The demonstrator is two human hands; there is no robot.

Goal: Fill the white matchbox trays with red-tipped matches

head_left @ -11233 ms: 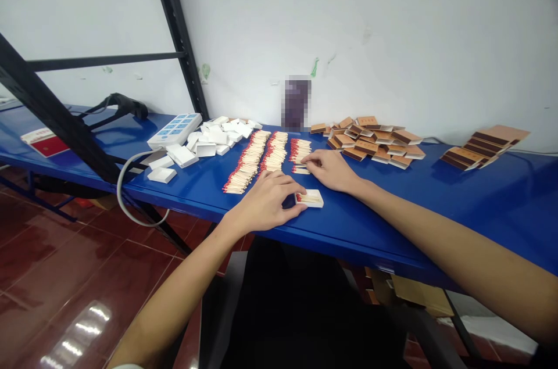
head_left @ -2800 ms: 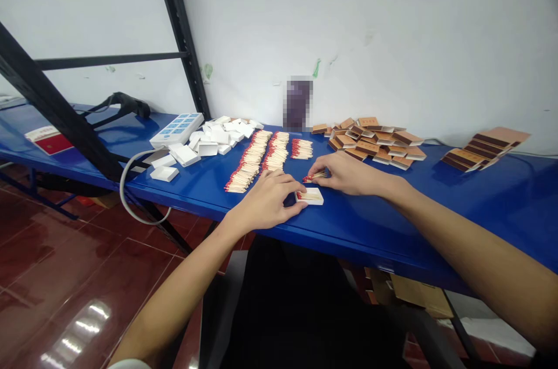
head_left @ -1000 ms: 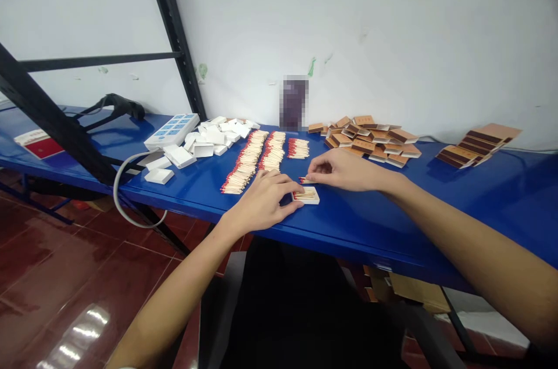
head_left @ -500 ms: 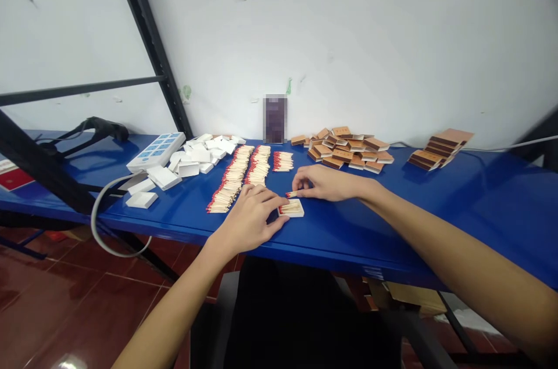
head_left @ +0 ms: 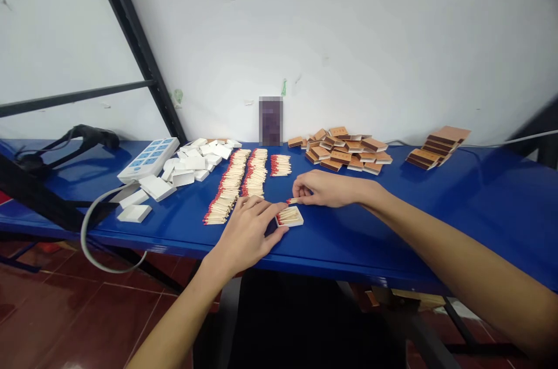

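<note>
A small white matchbox tray (head_left: pixel 298 222) with red-tipped matches (head_left: pixel 288 216) in it lies near the front edge of the blue table. My left hand (head_left: pixel 253 228) grips the tray's left end between thumb and fingers. Just behind the tray, my right hand (head_left: pixel 320 187) pinches a few matches (head_left: pixel 293 201), red heads pointing left; their exact number is hard to make out. Two long rows of matches, a left row (head_left: pixel 226 186) and a right row (head_left: pixel 255 174), stretch back beyond my left hand. A shorter row of matches (head_left: pixel 281 165) lies behind my right hand.
White empty trays (head_left: pixel 192 161) are heaped at the left, beside a white power strip (head_left: pixel 148 160) with a grey cable. Brown matchbox sleeves (head_left: pixel 344 149) are piled at the back right, more sleeves (head_left: pixel 438 148) farther right. A black shelf post (head_left: pixel 139 43) rises at left.
The camera view has shifted slightly. My right hand with its matches now sits a little farther from the tray, whose contents show more clearly. My left hand still holds the tray.
</note>
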